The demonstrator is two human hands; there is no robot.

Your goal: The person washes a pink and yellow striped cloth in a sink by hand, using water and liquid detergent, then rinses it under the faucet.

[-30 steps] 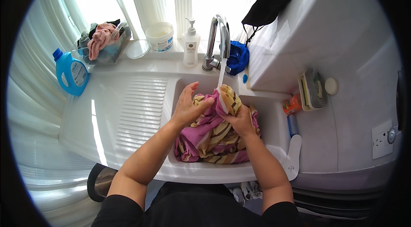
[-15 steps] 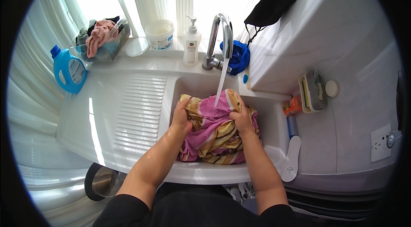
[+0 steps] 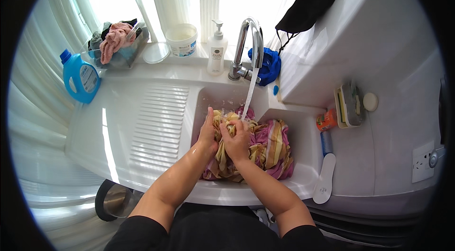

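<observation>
A wet, crumpled cloth [image 3: 275, 144] with pink, yellow and brown stripes lies bunched in the white sink [image 3: 303, 154]. Along the left side of the bunch, my left hand [image 3: 207, 131] rests with its fingers stretched out and its palm against the fabric. My right hand [image 3: 237, 141] bends its fingers over a yellow fold beside it, gripping the cloth; its fingertips are partly hidden. Water runs from the chrome faucet [image 3: 258, 38] onto the cloth just beyond my right hand, with splashes around it.
A ribbed washboard [image 3: 160, 125] adjoins the sink on the left. Along the back stand a blue detergent bottle [image 3: 80, 78], a clothes-filled bin [image 3: 127, 59], a white tub [image 3: 181, 42] and a pump bottle [image 3: 217, 54]. On the right are a sponge holder [image 3: 347, 109] and a white insole-shaped piece [image 3: 324, 180].
My right hand has left the cloth's right side and moved left beside my left hand. The raised pink part has dropped and the cloth is bunched between them. My left fingers have straightened.
</observation>
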